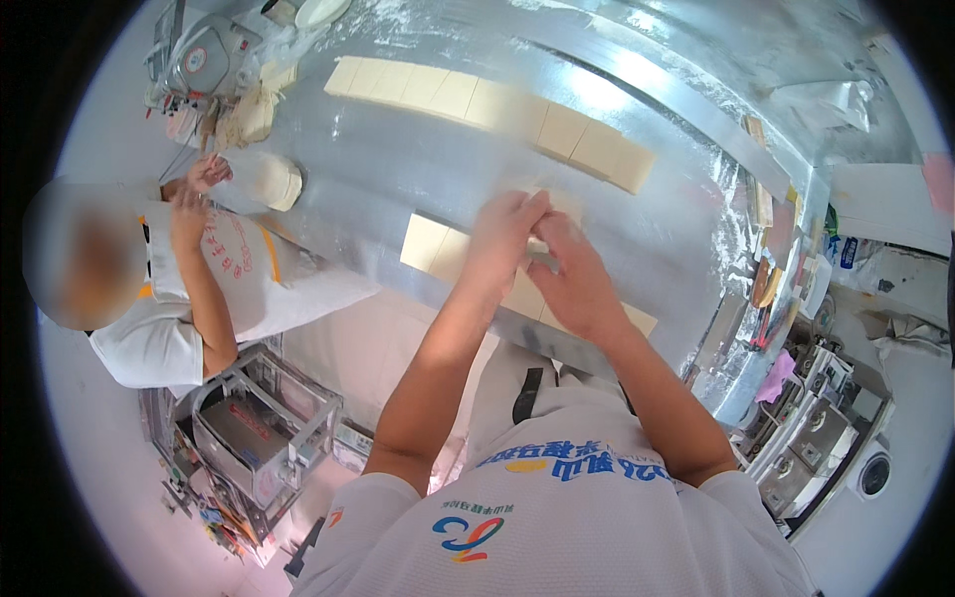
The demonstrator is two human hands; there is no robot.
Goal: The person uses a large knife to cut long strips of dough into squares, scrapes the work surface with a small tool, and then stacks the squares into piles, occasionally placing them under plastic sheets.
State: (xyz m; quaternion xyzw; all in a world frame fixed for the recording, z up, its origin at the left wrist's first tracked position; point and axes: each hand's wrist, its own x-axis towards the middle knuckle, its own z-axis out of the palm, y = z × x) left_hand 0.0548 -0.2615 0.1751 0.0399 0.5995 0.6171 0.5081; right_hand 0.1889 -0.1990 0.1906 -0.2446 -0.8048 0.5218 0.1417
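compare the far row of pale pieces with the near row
The far row lies clear of the hands; the near row is partly hidden by them. The far row starts farther left in the picture; the near row starts farther right. Both are pale, flat, straight-edged pieces set side by side on the metal table.

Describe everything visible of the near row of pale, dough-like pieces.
The near row of dough-like pieces looks matte and cream-coloured, with straight-cut edges. The visible pieces lie flat, side by side, along the near edge of the metal tabletop. The left hand and right hand partly hide its middle; whether they touch it is unclear.
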